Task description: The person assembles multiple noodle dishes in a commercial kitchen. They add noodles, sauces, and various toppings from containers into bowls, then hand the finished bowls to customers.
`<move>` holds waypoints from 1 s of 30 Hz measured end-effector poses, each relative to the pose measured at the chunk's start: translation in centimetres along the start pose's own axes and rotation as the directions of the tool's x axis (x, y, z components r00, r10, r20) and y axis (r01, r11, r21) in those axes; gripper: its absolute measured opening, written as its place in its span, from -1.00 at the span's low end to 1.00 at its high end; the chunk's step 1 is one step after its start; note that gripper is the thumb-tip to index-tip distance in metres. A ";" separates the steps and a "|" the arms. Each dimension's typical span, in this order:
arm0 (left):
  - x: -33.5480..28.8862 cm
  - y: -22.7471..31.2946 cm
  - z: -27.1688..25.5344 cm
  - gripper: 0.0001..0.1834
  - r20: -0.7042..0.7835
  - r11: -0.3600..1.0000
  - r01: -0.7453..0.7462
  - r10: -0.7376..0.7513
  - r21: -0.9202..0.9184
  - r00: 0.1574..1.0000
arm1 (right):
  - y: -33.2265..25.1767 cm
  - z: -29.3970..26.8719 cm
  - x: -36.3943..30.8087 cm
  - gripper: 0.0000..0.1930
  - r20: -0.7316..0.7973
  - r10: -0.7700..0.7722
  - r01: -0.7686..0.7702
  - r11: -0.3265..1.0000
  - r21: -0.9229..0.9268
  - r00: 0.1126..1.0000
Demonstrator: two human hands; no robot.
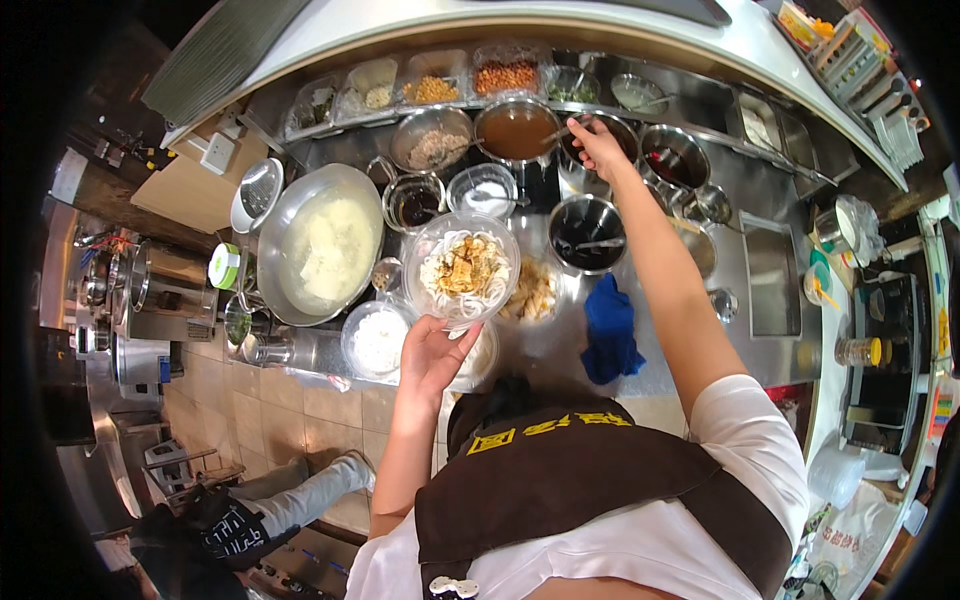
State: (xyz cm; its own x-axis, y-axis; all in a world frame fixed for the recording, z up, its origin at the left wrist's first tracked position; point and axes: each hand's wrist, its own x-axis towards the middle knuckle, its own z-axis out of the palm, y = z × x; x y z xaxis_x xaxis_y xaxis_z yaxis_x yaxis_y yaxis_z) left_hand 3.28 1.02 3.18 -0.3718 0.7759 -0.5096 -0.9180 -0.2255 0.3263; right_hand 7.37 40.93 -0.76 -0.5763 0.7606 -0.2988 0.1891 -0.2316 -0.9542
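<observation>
My left hand (pixel 440 355) grips the near rim of a clear plastic bowl (pixel 462 312), tilted a little toward me. White noodles (pixel 490 285) fill it, topped with brown sauce and chopped bits. Reaching far forward, my right hand (pixel 597 148) has its fingers pinched on the handle of a spoon (pixel 552 138). The spoon's other end is in the metal pot of brown sauce (pixel 517 130). Just beneath the right hand stands another metal pot (pixel 612 130), partly hidden. A pot of black liquid (pixel 587 235) is nearer me.
At left stands a large metal basin (pixel 275 290) of pale liquid. Clear tubs of toppings (pixel 433 88) line the back. A blue cloth (pixel 612 335) lies on the steel counter, and a bowl of white food (pixel 378 340) sits near its edge. Another person's leg (pixel 315 497) shows lower left.
</observation>
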 end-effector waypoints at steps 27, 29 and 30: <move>13.2 3.5 8.2 -0.48 -0.027 0.997 -0.063 0.062 -0.046 0.998 | -1.2 0.2 -0.6 -0.77 -0.062 -0.611 0.578 0.774 -0.260 0.789; 13.2 3.5 8.6 -0.43 -0.051 0.997 -0.063 0.060 -0.044 0.997 | -0.6 0.6 -0.8 -0.82 0.052 -0.726 0.693 0.628 -0.355 0.685; 13.2 3.5 8.7 -0.41 -0.063 0.997 -0.063 0.060 -0.042 0.996 | 0.0 0.8 -0.6 -0.83 0.117 -0.800 0.767 0.507 -0.395 0.589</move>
State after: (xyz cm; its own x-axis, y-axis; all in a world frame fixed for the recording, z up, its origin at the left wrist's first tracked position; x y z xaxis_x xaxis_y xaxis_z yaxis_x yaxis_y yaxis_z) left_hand -3.61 15.64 4.48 -0.4341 0.7223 -0.5384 -0.8978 -0.2980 0.3242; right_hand 7.06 40.00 -0.61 -0.5836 0.5621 0.5861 -0.0323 0.7051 -0.7084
